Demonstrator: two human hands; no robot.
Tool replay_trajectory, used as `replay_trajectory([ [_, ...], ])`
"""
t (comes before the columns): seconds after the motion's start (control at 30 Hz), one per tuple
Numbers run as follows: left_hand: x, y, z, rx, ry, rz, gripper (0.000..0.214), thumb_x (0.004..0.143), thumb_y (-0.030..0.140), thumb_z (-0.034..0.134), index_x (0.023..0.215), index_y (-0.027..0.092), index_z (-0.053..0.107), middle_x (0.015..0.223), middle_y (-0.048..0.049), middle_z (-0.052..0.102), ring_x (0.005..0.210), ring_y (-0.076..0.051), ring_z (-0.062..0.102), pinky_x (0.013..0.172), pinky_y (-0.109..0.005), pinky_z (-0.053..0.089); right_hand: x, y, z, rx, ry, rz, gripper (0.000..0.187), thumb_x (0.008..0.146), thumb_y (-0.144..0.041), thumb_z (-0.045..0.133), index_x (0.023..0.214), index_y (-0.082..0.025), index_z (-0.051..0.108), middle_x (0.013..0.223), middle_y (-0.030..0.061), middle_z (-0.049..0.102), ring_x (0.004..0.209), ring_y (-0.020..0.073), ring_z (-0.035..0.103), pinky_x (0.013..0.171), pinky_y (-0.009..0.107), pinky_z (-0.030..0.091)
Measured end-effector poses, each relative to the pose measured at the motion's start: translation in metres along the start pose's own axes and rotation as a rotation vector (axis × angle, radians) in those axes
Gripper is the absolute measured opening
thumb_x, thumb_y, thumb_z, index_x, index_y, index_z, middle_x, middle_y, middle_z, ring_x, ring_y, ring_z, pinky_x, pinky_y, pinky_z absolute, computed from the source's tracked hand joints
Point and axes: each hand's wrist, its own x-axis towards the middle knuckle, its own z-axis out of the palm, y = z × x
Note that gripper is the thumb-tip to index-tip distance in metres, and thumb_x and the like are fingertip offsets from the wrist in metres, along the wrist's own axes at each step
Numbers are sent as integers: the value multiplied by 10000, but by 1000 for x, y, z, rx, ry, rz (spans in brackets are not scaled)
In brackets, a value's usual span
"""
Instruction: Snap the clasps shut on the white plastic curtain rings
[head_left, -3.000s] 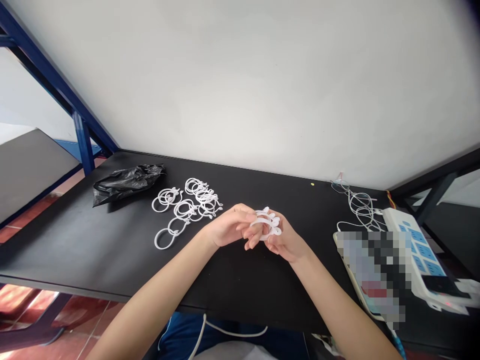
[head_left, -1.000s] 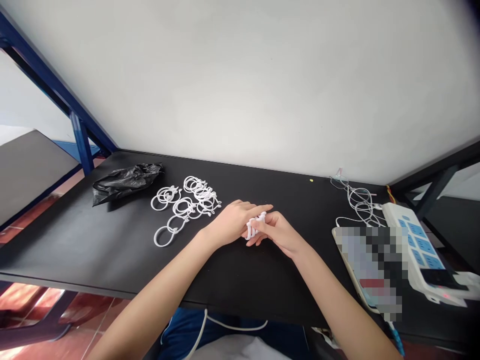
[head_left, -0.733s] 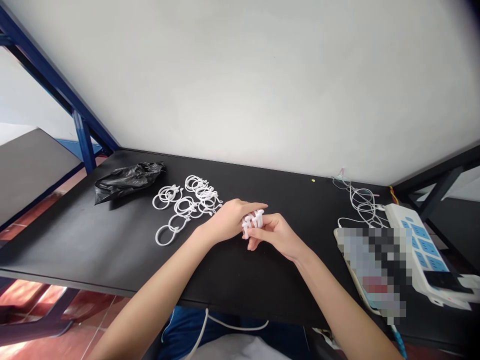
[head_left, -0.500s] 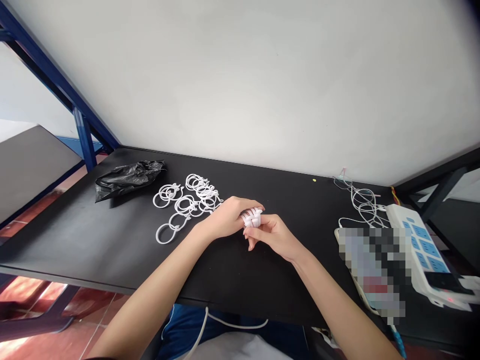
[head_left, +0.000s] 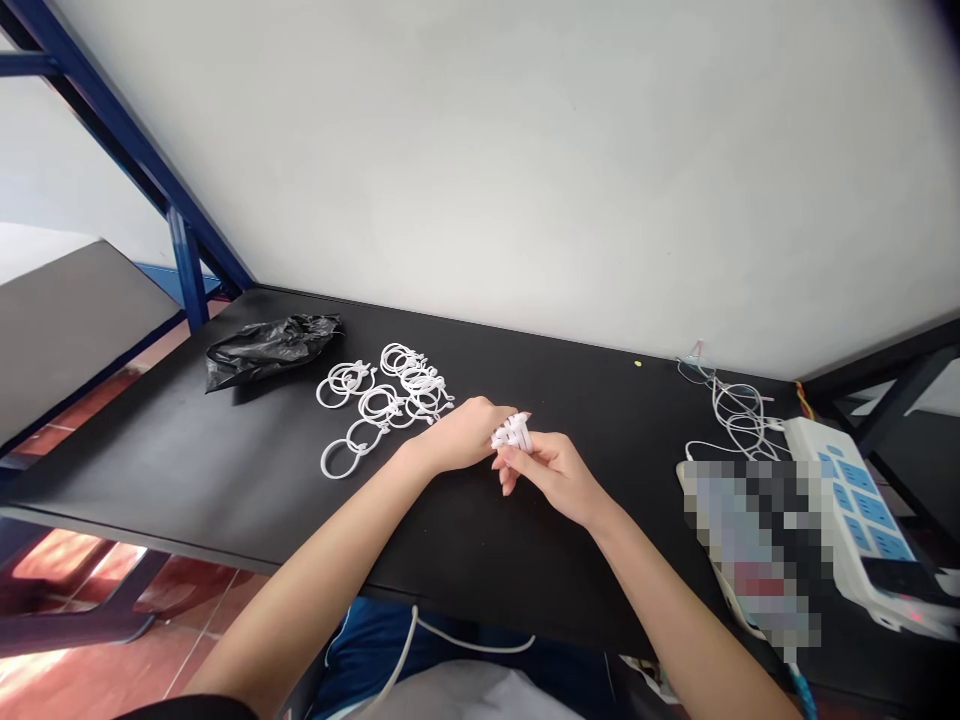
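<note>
Over the middle of the black table point(head_left: 480, 540), my left hand point(head_left: 466, 434) and my right hand point(head_left: 556, 470) meet around a small stack of white plastic rings point(head_left: 513, 432). My left fingers curl over the stack from the left and above. From the right, my right thumb and fingers pinch it at its lower edge. Parts of the rings are hidden by both hands. Left of my hands lies a group of loose white rings with small eyelets point(head_left: 381, 404), several overlapping one another.
A crumpled black plastic bag point(head_left: 274, 348) lies at the back left. On the right are a tangle of white cable point(head_left: 739, 410), a power strip point(head_left: 855, 500) and a blurred-out phone-like object point(head_left: 750, 550). A wall point(head_left: 525, 180) rises behind the table.
The view has shifted slightly, moving the scene a little to the right. The stack has turned in my fingers, showing more of its side. Both hands keep their hold.
</note>
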Motion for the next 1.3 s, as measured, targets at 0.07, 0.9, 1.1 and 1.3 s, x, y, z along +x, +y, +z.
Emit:
replay_trajectory([
  [0.07, 1, -1, 1, -86, -14, 15, 345, 936, 271, 458, 605, 175, 443, 513, 24, 504, 477, -87, 436, 539, -219, 329, -2, -1, 0, -50, -13, -43, 318, 881, -439, 624, 764, -153, 699, 688, 28, 660, 594, 152, 657, 629, 319, 554],
  [0.9, 1, -11, -3, -511, -22, -167, 85, 821, 199, 512, 764, 147, 548, 582, 30, 564, 458, -66, 518, 430, -163, 391, 4, -2, 0, 73, 26, -12, 316, 827, -454, 686, 901, -147, 687, 836, 59, 688, 730, 171, 676, 744, 372, 594],
  [1.1, -2, -14, -19, -407, 8, -223, 178, 813, 288, 605, 927, 152, 601, 647, 25, 602, 522, -85, 546, 481, -180, 432, 7, 5, -7, 56, 215, -16, 344, 797, -465, 707, 942, -154, 683, 818, 58, 701, 764, 189, 691, 749, 380, 599],
  [1.3, -28, 16, -46, -281, 128, -264, 347, 872, 491, 594, 1049, 193, 587, 718, 15, 618, 579, -101, 559, 546, -208, 449, 7, 18, -19, -150, 356, 15, 333, 748, -428, 743, 940, -166, 670, 869, 62, 705, 748, 198, 693, 675, 337, 577],
])
